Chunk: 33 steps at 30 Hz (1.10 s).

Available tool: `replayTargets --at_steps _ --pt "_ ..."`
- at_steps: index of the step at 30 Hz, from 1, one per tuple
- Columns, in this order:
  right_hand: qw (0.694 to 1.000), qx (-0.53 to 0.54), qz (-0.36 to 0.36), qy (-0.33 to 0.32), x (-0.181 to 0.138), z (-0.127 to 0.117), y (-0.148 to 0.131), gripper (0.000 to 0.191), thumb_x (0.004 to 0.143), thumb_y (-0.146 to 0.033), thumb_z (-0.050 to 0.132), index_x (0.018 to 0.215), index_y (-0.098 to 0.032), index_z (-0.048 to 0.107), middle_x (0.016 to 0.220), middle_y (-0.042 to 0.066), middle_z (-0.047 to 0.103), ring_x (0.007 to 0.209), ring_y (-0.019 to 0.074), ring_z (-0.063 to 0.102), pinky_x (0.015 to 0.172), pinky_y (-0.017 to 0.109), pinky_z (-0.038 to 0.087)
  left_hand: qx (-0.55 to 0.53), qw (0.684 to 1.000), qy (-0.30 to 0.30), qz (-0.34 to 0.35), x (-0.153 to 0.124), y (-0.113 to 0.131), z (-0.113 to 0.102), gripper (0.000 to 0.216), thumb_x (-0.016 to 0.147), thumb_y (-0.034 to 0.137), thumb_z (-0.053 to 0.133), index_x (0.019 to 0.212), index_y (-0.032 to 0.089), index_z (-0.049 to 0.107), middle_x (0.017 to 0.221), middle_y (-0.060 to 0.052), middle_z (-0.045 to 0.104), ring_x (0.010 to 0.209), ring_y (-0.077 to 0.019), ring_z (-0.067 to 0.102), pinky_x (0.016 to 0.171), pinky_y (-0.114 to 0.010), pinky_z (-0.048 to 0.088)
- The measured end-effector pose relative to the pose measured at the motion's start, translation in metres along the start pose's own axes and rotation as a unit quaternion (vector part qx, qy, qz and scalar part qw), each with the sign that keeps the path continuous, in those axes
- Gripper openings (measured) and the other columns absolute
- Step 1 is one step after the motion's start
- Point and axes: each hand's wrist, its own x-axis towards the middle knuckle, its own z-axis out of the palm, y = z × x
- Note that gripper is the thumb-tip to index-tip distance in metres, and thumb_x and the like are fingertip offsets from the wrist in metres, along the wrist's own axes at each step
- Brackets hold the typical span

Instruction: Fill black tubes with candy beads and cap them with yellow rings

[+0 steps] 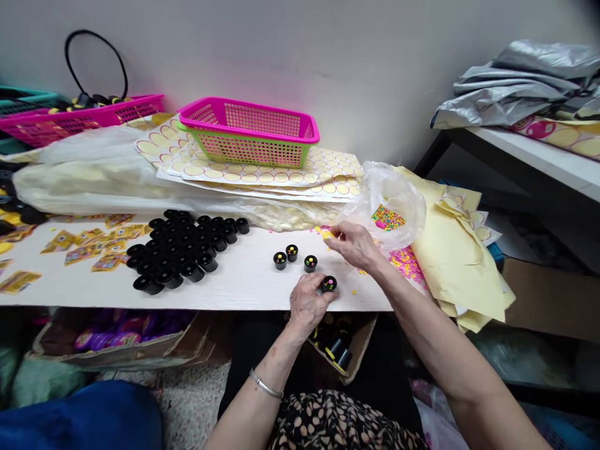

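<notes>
Tabletop (253,284): our left hand (309,302) pinches a black cup (329,284); beyond it, our right hand (355,245) at yellow pieces (325,234), pinch indiscernible.

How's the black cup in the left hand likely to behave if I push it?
The black cup is probably stiff, its rim round with the left hand against it. It looks squat, so it would likely slide before tipping. Tilting might spill the coloured pieces visible inside.
</notes>
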Motion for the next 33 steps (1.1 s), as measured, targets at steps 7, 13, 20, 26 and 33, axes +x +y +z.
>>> replayTargets --at_steps 7,13,20,26,33 --pt "0.998 0.037 -0.037 -0.043 -0.079 0.019 0.001 0.013 0.079 -0.029 0.053 0.080 -0.017 0.057 0.073 0.000 0.052 0.065 0.0119 0.047 0.060 0.024 0.032 0.009 1.000 0.010 0.018 0.000 -0.005 0.003 0.015 0.064 0.026 0.070 0.079 0.022 0.067 0.081 0.000 0.065 0.081 -0.0165 0.054 0.071 -0.027 0.042" --pt "0.996 0.052 -0.047 -0.057 -0.079 0.026 -0.007 0.008 0.079 -0.020 0.049 0.073 -0.016 0.052 0.076 0.000 0.048 0.066 0.0112 0.046 0.062 0.023 0.033 0.017 0.999 0.024 0.019 0.001 -0.003 0.003 0.002 0.067 0.018 0.062 0.067 0.019 0.064 0.070 -0.001 0.061 0.073 -0.0153 0.053 0.068 -0.026 0.040" --pt "0.993 0.090 -0.046 -0.057 -0.078 0.035 -0.002 0.010 0.077 -0.018 0.050 0.067 -0.016 0.052 0.072 0.000 0.044 0.065 0.0114 0.044 0.059 0.024 0.031 0.006 0.999 0.021 0.031 -0.004 -0.002 0.001 0.012 0.069 0.016 0.058 0.056 0.017 0.058 0.067 -0.001 0.055 0.070 -0.0132 0.051 0.065 -0.025 0.039" --pt "0.994 0.090 -0.037 -0.054 -0.077 0.037 -0.003 0.012 0.076 -0.016 0.050 0.064 -0.016 0.053 0.071 0.001 0.045 0.064 0.0114 0.045 0.059 0.024 0.031 -0.173 0.982 -0.001 -0.081 -0.011 0.005 -0.015 0.010 0.060 0.013 0.060 0.069 0.015 0.065 0.074 -0.002 0.059 0.067 -0.0115 0.053 0.061 -0.024 0.041" --pt "0.958 0.285 0.038 -0.023 -0.086 0.045 -0.006 0.005 0.076 -0.019 0.051 0.074 -0.017 0.056 0.072 0.000 0.054 0.061 0.0107 0.051 0.056 0.024 0.041 -0.426 0.869 0.024 -0.253 0.002 0.024 -0.012 0.039 0.054 0.041 0.077 0.074 0.011 0.062 0.050 0.004 0.051 0.039 -0.0038 0.040 0.037 -0.018 0.025"
